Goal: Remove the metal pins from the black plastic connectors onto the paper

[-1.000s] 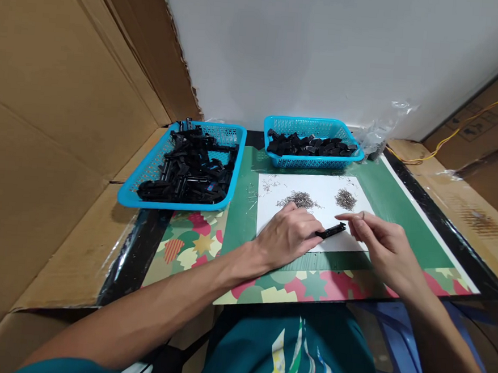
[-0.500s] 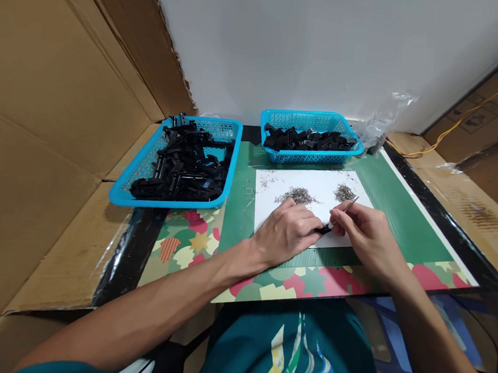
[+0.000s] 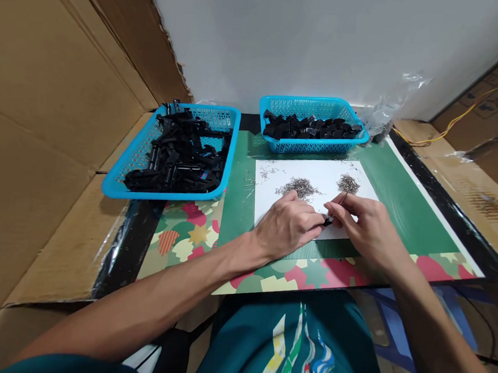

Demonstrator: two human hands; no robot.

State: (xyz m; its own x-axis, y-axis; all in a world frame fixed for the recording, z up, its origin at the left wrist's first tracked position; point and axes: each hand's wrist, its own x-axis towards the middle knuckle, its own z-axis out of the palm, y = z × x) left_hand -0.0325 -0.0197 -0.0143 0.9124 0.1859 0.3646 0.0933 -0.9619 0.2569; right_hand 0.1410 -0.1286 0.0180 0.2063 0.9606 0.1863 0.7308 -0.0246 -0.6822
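Observation:
My left hand [image 3: 289, 226] rests on the white sheet [image 3: 269, 202], thumb and fingers pinched on a small black plastic part [image 3: 327, 220]. Most of that part is hidden by the fingers. Close against its right end, my right hand [image 3: 360, 220] is closed round a thin metal tool [image 3: 344, 198] that looks like tweezers; its working end is too small to make out. Just beyond my left hand is a pile of tiny metal pieces [image 3: 299, 187], maybe springs or pins. A smaller metal pile [image 3: 348, 184] lies beyond my right hand.
A blue basket [image 3: 116, 184] of long black plastic parts stands at the left. Another blue basket [image 3: 315, 147] with small black pieces is at the back, beside a clear plastic bag [image 3: 381, 119]. Cardboard [image 3: 58, 110] walls the left side. Loose metal bits [image 3: 269, 171] dot the sheet's far left corner.
My right hand has tipped the metal tool more upright and moved its fingers closer to the black part. Less of the black part shows. The whole view has shifted slightly.

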